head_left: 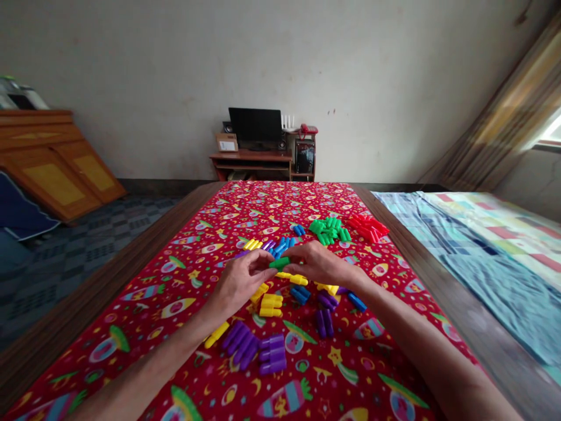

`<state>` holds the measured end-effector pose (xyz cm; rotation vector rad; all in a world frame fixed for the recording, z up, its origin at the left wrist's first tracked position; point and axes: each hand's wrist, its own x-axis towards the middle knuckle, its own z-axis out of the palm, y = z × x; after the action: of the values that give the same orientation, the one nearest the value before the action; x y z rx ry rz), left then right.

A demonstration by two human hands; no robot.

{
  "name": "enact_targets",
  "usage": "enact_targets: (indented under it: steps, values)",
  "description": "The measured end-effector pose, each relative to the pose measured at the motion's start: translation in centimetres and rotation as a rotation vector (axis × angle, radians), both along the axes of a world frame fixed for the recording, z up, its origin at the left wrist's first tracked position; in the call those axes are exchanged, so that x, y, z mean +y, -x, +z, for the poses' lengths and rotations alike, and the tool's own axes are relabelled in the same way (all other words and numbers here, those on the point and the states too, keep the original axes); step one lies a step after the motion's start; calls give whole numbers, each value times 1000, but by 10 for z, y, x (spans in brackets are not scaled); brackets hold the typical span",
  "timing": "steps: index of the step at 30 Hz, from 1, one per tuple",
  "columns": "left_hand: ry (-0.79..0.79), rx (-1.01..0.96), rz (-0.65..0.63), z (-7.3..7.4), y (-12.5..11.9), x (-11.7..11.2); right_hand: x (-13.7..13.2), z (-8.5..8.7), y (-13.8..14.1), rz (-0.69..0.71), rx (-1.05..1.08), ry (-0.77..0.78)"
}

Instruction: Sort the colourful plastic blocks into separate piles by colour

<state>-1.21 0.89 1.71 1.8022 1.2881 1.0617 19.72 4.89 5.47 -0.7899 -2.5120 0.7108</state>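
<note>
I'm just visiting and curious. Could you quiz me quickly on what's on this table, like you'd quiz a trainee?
1. True or false: the left hand and right hand hold one green piece between them.
2. Which pile lies farthest right on the tablecloth? A red pile, B purple, C yellow.
3. Fill in: the pieces nearest the camera are ____.
Key: 1 true; 2 A; 3 purple pieces.

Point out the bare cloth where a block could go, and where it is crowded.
Free: the red patterned tablecloth beyond the green plastic blocks and red plastic blocks, and its left strip beside the left hand. Crowded: the middle, from the right hand to the purple plastic blocks.
</note>
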Motion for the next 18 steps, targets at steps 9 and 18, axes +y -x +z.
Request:
enact_targets:
  steps: [9, 18]
  values:
    - [-311, 529, -169, 14, 12, -8, 52, -8, -64, -981, -341, -310]
    - [-703, 772, -692, -6, -96, -58, 57, -28, -75, -966, -542, -248]
